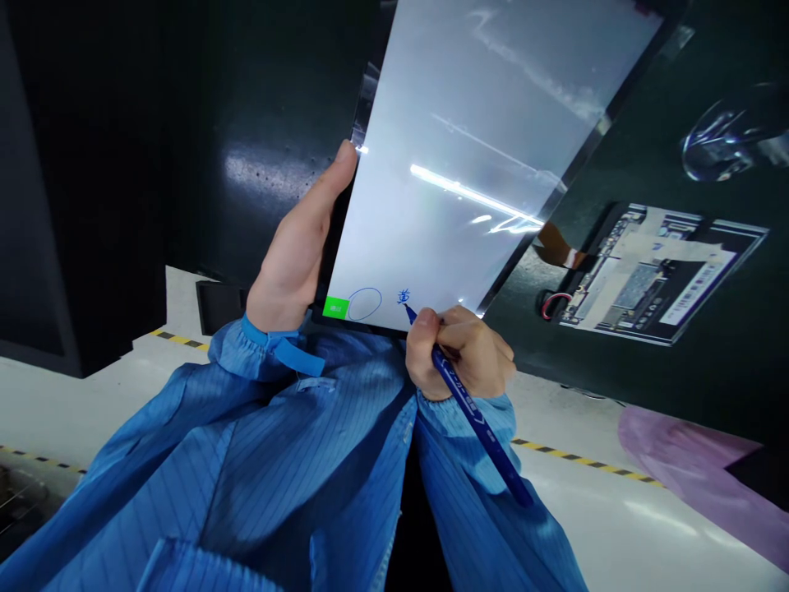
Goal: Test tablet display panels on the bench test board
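My left hand (299,247) grips the left edge of a lit display panel (468,156), its thumb on the rim and its other fingers hidden behind. The panel glows white, has a green block in its lower left corner, and is covered with glossy film. Between finger and thumb of my right hand (459,349) is a blue marker pen (481,432), its tip at the panel's lower edge beside a small blue written character. A blue oval is drawn left of that. A brown ribbon cable (555,245) runs from the panel to a circuit board assembly (647,271).
The dark table (271,107) extends behind the panel. Crumpled clear plastic (715,144) lies at the upper right. A large black box-like object (86,181) stands at the left. A pink sleeve or cloth (690,469) shows at the lower right, above a pale floor with striped tape.
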Action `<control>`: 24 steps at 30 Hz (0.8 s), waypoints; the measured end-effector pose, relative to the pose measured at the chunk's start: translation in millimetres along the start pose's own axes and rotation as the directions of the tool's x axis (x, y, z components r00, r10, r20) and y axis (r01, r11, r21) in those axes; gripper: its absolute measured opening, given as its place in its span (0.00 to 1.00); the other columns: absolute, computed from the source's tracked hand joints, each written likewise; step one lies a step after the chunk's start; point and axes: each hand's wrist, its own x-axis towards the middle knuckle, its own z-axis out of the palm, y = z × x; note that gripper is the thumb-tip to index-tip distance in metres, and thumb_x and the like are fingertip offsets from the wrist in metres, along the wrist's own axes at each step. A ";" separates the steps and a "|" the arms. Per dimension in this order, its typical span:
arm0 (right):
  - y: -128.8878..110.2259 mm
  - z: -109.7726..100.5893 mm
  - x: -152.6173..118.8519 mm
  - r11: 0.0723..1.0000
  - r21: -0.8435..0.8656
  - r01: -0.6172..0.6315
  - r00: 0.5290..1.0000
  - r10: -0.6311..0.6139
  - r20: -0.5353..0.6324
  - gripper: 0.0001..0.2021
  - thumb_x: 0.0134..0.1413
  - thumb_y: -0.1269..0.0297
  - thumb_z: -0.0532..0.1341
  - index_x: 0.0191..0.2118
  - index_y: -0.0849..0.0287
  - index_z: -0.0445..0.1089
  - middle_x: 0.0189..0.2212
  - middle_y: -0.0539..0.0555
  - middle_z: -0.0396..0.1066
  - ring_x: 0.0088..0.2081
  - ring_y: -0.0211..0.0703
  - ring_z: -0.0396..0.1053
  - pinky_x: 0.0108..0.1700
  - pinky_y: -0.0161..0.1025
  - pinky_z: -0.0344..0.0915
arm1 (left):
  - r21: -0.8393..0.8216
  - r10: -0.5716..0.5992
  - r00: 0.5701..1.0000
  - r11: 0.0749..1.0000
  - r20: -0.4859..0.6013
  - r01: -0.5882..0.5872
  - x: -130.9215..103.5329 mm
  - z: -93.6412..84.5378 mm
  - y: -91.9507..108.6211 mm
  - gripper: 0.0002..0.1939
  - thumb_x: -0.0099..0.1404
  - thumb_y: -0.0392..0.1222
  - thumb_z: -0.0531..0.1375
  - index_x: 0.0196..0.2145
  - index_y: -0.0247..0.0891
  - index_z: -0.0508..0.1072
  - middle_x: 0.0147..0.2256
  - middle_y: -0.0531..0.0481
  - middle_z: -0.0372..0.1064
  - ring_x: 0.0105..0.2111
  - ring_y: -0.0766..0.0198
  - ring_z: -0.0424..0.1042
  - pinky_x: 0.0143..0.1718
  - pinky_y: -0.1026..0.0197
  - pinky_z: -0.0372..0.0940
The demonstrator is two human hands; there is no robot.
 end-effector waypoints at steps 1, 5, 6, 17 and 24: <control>0.9 0.7 -0.7 1.000 0.000 0.003 0.999 -0.003 -0.037 0.18 0.54 0.79 0.61 0.24 0.58 0.50 0.18 0.42 0.48 0.18 0.26 0.44 0.19 0.30 0.46 | -0.007 -0.013 1.000 1.000 0.005 0.013 0.4 1.2 0.5 0.15 0.75 0.42 0.53 0.52 0.39 0.75 0.61 0.58 0.63 0.64 0.37 0.52 0.60 0.36 0.57; 6.4 0.9 -4.0 1.000 -0.026 0.015 0.976 -0.020 -0.215 0.19 0.61 0.72 0.60 0.23 0.58 0.51 0.18 0.43 0.52 0.17 0.27 0.47 0.17 0.29 0.46 | 0.016 -0.093 0.995 0.996 -0.021 0.093 2.6 6.5 2.2 0.21 0.76 0.44 0.46 0.51 0.32 0.74 0.58 0.52 0.66 0.65 0.38 0.46 0.57 0.38 0.57; 7.3 0.3 -4.8 0.999 -0.033 0.009 0.974 -0.016 -0.225 0.20 0.62 0.71 0.60 0.22 0.58 0.51 0.18 0.43 0.52 0.16 0.27 0.47 0.17 0.30 0.46 | 0.028 -0.105 0.994 0.994 -0.037 0.106 2.9 7.2 2.4 0.23 0.76 0.44 0.44 0.51 0.31 0.75 0.56 0.51 0.67 0.65 0.39 0.46 0.57 0.38 0.57; -11.5 -8.7 -8.3 0.940 -0.223 -0.258 0.966 0.242 -0.095 0.19 0.61 0.67 0.63 0.23 0.56 0.54 0.19 0.45 0.56 0.19 0.32 0.57 0.23 0.33 0.57 | -0.109 -0.120 0.991 0.986 0.067 0.127 -4.4 10.9 2.7 0.20 0.78 0.46 0.47 0.50 0.32 0.75 0.55 0.49 0.69 0.64 0.43 0.57 0.61 0.35 0.57; 1.3 -17.9 -13.8 0.985 0.007 -0.170 0.985 0.170 -0.040 0.12 0.64 0.67 0.59 0.29 0.56 0.58 0.19 0.46 0.61 0.18 0.34 0.62 0.20 0.35 0.55 | -0.099 -0.103 0.994 0.989 0.041 0.106 -1.3 8.3 0.7 0.19 0.77 0.47 0.50 0.51 0.33 0.75 0.52 0.47 0.72 0.63 0.45 0.60 0.63 0.42 0.59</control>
